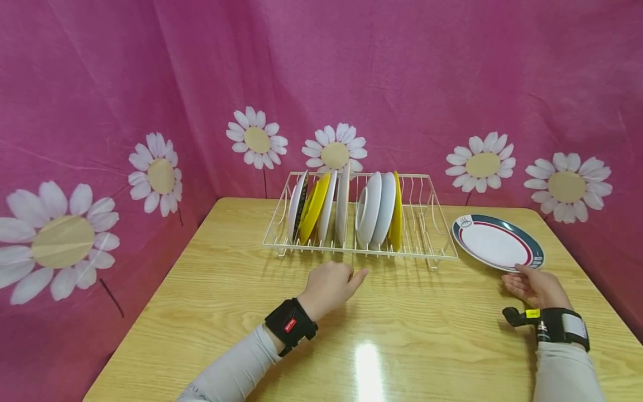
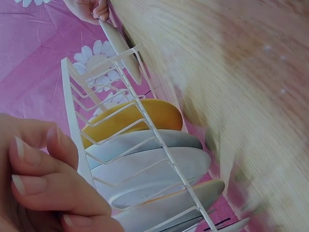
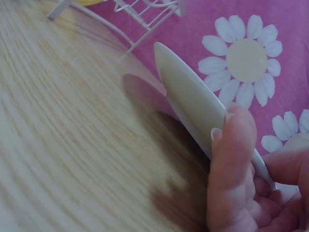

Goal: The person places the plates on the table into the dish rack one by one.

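Note:
My right hand [image 1: 537, 286] pinches the near rim of a white plate [image 1: 494, 243] with a dark green border and a red ring, at the table's right side. Its pale underside [image 3: 193, 96] shows over a shadow in the right wrist view, with fingers beneath and the thumb on the other face. My left hand [image 1: 329, 287] holds nothing, its fingers loosely curled, just in front of a white wire dish rack [image 1: 417, 255]. Upright in the rack stand several plates, among them a yellow plate [image 1: 315, 209], a white plate [image 1: 369, 212] and another yellow plate [image 1: 397, 215].
The rack stands on short legs toward the back of a wooden table [image 1: 427, 335]. Its rightmost slots [image 1: 419, 223] hold no plates. A pink curtain [image 1: 392, 72] with white daisies hangs behind the table and along both sides.

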A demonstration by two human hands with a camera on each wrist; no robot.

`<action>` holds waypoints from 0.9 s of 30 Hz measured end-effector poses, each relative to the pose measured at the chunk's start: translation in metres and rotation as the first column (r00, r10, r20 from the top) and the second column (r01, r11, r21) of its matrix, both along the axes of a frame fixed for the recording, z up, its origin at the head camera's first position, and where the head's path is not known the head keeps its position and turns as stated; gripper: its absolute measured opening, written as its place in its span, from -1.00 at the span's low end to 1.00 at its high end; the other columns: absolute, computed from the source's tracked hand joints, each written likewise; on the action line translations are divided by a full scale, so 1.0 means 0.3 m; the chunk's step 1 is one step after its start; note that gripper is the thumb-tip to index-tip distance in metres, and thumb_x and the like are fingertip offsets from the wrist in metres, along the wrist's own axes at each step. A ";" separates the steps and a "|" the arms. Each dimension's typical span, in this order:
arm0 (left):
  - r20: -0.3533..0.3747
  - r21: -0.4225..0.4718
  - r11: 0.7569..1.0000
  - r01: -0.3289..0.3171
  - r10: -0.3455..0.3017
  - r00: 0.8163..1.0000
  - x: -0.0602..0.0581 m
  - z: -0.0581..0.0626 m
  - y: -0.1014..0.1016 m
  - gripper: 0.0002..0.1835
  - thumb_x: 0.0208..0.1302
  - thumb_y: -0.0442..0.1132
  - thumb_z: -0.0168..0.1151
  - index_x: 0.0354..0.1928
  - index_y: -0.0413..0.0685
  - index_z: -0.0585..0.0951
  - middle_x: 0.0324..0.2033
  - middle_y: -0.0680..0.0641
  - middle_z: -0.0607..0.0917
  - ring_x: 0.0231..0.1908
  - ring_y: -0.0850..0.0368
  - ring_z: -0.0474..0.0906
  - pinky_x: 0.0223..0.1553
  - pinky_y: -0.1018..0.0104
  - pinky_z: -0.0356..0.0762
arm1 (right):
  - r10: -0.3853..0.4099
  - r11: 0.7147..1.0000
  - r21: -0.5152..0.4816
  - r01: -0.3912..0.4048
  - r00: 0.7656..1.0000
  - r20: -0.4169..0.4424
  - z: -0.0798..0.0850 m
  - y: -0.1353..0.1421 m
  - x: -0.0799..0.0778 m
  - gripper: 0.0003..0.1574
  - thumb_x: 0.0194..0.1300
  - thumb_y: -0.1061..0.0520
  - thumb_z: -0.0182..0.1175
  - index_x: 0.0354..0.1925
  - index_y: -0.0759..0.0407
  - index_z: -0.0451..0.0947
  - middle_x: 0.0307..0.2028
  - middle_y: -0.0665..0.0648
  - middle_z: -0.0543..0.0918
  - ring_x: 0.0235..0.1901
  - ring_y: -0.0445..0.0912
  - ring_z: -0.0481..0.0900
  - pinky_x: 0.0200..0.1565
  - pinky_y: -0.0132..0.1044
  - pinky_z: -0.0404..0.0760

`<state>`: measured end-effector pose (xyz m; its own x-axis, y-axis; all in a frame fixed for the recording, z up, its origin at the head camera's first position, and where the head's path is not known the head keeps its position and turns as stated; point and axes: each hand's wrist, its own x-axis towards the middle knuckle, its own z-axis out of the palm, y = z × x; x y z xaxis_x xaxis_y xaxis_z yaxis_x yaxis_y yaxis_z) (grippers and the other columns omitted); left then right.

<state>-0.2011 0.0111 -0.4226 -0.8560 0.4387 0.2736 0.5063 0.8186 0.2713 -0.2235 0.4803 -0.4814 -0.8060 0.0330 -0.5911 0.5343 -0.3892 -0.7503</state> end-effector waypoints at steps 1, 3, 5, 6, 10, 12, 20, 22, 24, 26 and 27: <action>-0.001 0.000 1.000 0.001 -0.001 1.000 0.000 0.003 0.000 -0.37 0.44 0.18 -0.04 -0.80 0.13 0.18 -0.84 0.20 0.07 -0.81 0.36 -0.07 -0.78 0.52 -0.22 | -0.001 1.000 -0.008 0.001 1.000 -0.003 0.000 0.001 0.006 -0.39 0.52 0.00 -0.16 -0.58 0.15 0.60 -0.55 0.10 0.72 -0.47 -0.11 0.74 -0.28 -0.29 0.71; -0.002 -0.002 1.000 0.001 -0.001 1.000 0.000 0.005 0.001 -0.37 0.44 0.18 -0.04 -0.80 0.13 0.18 -0.84 0.20 0.06 -0.81 0.36 -0.07 -0.78 0.52 -0.21 | -0.003 1.000 -0.026 0.003 1.000 -0.010 -0.002 -0.001 0.017 -0.40 0.51 0.01 -0.14 -0.57 0.16 0.61 -0.55 0.11 0.72 -0.47 -0.11 0.74 -0.28 -0.29 0.71; -0.001 0.001 1.000 0.004 -0.004 1.000 -0.002 0.004 0.003 -0.37 0.44 0.17 -0.03 -0.80 0.13 0.18 -0.85 0.20 0.06 -0.81 0.36 -0.07 -0.78 0.52 -0.20 | -0.006 0.999 -0.044 0.005 1.000 -0.016 -0.002 -0.004 0.028 -0.42 0.51 0.01 -0.11 -0.56 0.17 0.62 -0.54 0.11 0.72 -0.46 -0.11 0.74 -0.28 -0.29 0.71; -0.001 0.002 1.000 0.005 -0.005 1.000 -0.002 0.005 0.004 -0.37 0.44 0.16 -0.03 -0.80 0.13 0.18 -0.85 0.20 0.06 -0.81 0.35 -0.06 -0.78 0.52 -0.20 | -0.004 0.999 -0.045 0.003 1.000 -0.019 -0.001 -0.005 0.033 -0.43 0.50 0.00 -0.10 -0.56 0.16 0.62 -0.53 0.11 0.72 -0.46 -0.11 0.73 -0.27 -0.29 0.71; 0.006 0.006 1.000 0.006 -0.006 1.000 -0.004 0.010 0.009 -0.37 0.44 0.16 -0.02 -0.80 0.12 0.18 -0.85 0.20 0.07 -0.80 0.35 -0.04 -0.78 0.52 -0.18 | 0.010 0.998 -0.058 -0.013 0.999 -0.051 0.017 -0.005 0.048 -0.48 0.48 -0.03 -0.04 -0.52 0.15 0.63 -0.51 0.10 0.73 -0.44 -0.10 0.74 -0.26 -0.29 0.71; 0.011 0.008 1.000 0.003 -0.003 1.000 -0.005 0.014 0.011 -0.37 0.44 0.17 -0.03 -0.80 0.12 0.19 -0.85 0.20 0.08 -0.80 0.34 -0.03 -0.78 0.51 -0.18 | 0.016 0.999 -0.049 -0.019 0.997 -0.075 0.036 -0.005 0.051 -0.49 0.47 -0.05 -0.01 -0.52 0.14 0.64 -0.51 0.10 0.73 -0.44 -0.10 0.74 -0.27 -0.29 0.71; 0.039 0.061 0.998 0.007 -0.010 0.999 -0.020 0.019 0.013 -0.38 0.43 0.16 -0.01 -0.80 0.12 0.20 -0.85 0.19 0.11 -0.80 0.34 -0.02 -0.76 0.51 -0.15 | 0.047 0.998 0.046 -0.038 0.974 -0.223 0.154 -0.023 0.066 -0.57 0.44 -0.09 0.05 -0.47 0.05 0.66 -0.49 0.08 0.75 -0.45 -0.09 0.76 -0.31 -0.28 0.70; 0.042 0.079 0.997 0.010 -0.013 0.999 -0.025 0.021 0.012 -0.38 0.44 0.16 -0.01 -0.80 0.11 0.21 -0.85 0.19 0.11 -0.79 0.33 -0.02 -0.74 0.50 -0.14 | 0.032 0.999 0.041 -0.021 0.961 -0.276 0.184 -0.037 0.076 -0.63 0.42 -0.06 0.08 -0.44 0.03 0.66 -0.49 0.09 0.75 -0.47 -0.07 0.75 -0.33 -0.27 0.70; 0.046 0.099 0.995 0.011 -0.016 0.999 -0.031 0.025 0.011 -0.37 0.44 0.16 -0.02 -0.80 0.10 0.20 -0.85 0.19 0.11 -0.79 0.33 -0.02 -0.72 0.48 -0.13 | 0.017 1.000 0.021 -0.011 0.943 -0.334 0.215 -0.054 0.086 -0.69 0.42 -0.02 0.10 -0.39 0.03 0.67 -0.49 0.12 0.75 -0.49 -0.05 0.74 -0.36 -0.25 0.71; 0.046 0.123 0.992 0.015 -0.021 0.999 -0.037 0.031 0.010 -0.38 0.45 0.16 -0.04 -0.79 0.09 0.20 -0.84 0.18 0.11 -0.78 0.32 -0.01 -0.70 0.47 -0.11 | 0.006 1.000 0.013 -0.001 0.923 -0.385 0.247 -0.072 0.098 -0.72 0.43 0.02 0.09 -0.35 0.02 0.68 -0.49 0.13 0.75 -0.51 -0.03 0.73 -0.38 -0.24 0.70; 0.044 0.135 0.991 0.018 -0.024 0.999 -0.041 0.035 0.010 -0.38 0.45 0.16 -0.04 -0.79 0.09 0.20 -0.84 0.17 0.12 -0.77 0.32 -0.01 -0.69 0.47 -0.10 | 0.003 1.000 0.008 0.000 0.913 -0.409 0.262 -0.080 0.103 -0.72 0.44 0.03 0.09 -0.34 0.02 0.69 -0.50 0.13 0.75 -0.52 -0.03 0.73 -0.39 -0.24 0.70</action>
<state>-0.2134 0.0141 -0.4121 -0.8598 0.4184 0.2929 0.5077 0.7622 0.4016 -0.1925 0.4562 -0.4029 -0.9771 0.0348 -0.2098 0.1810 -0.3823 -0.9062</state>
